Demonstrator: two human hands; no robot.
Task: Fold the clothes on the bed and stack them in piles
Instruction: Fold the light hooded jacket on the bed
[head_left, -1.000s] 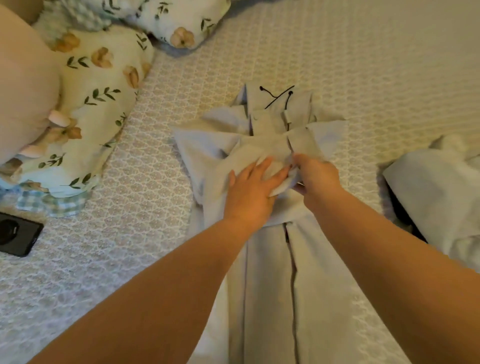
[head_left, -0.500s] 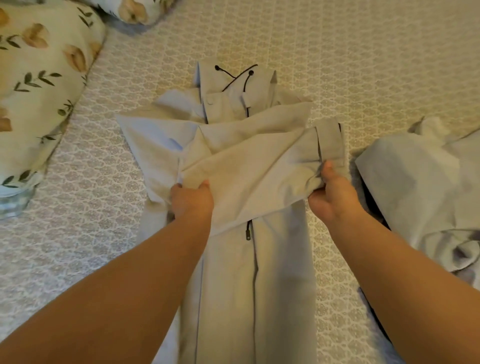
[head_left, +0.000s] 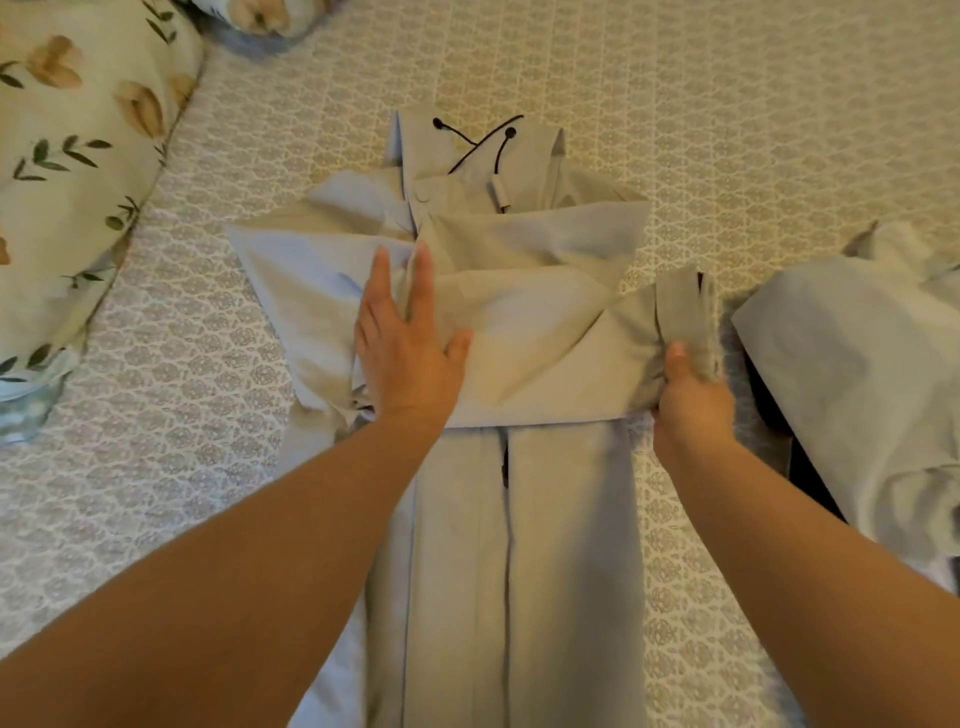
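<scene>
A pale grey zip jacket (head_left: 519, 545) with black drawcords at its collar lies lengthwise in the middle of the patterned bed cover (head_left: 727, 130). One sleeve (head_left: 530, 338) is folded straight across its chest. My left hand (head_left: 410, 343) lies flat with straight fingers on the left end of that sleeve, pressing it down. My right hand (head_left: 685, 400) grips the sleeve's cuff end at the jacket's right edge, thumb up against the fabric. A second pale grey garment (head_left: 857, 374) lies at the right, partly out of frame.
A floral pillow (head_left: 67, 182) lies along the left side of the bed and another floral pillow (head_left: 260, 15) at the top left. Something dark (head_left: 810, 467) shows under the right-hand garment.
The sleeve has been drawn out flat across the jacket's chest. My left hand has let go of the fabric and now lies flat on it. My right hand still holds the cuff end.
</scene>
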